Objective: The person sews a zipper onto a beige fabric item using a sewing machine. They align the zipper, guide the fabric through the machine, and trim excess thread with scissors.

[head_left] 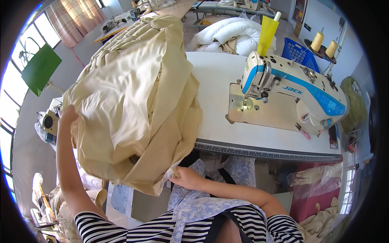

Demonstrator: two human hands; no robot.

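A large, shiny beige cloth [121,105] lies bunched over the left part of the sewing table, and its near edge hangs over the front. My left hand [69,115] is closed on the cloth's left edge, its fingers partly hidden by the fabric. Low at the front, my right hand [187,178] pinches the cloth's near right corner. Right of the cloth stands a white and blue sewing machine [296,85], with its needle area above a metal plate; neither hand touches it.
Pink-handled thread snips [302,131] lie near the machine's base. Thread cones [317,41] stand behind it, by a blue basket [300,54]. White bedding [231,34] is heaped beyond the table [219,117]. A green bag [41,69] hangs at left; a red bin [312,182] stands at lower right.
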